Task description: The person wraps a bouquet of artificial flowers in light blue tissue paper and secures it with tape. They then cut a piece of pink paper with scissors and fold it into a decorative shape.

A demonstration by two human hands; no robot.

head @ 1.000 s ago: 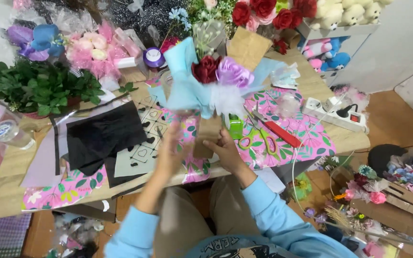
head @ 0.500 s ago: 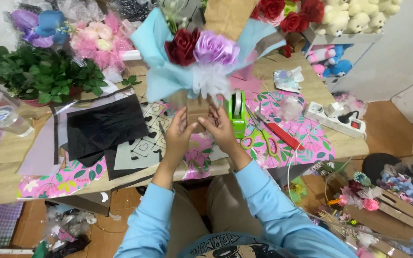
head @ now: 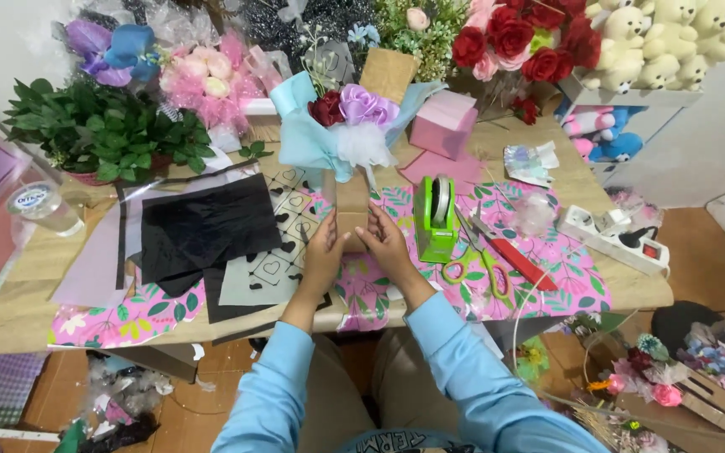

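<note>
Both my hands hold a small bouquet upright by its brown paper base over the table. My left hand grips the left side of the base and my right hand grips the right side. The bouquet has a dark red rose, a purple ribbon rose, white tulle and light blue wrapping paper. A green tape dispenser stands just right of my right hand.
Green-handled scissors and a red cutter lie to the right. Black sheets and heart-print paper lie to the left. A leafy plant, a pink box, a power strip and other bouquets ring the table.
The bouquet has come down and back towards the table, and my hands have shifted lower with it. The view has tilted so more of the table's far side shows.
</note>
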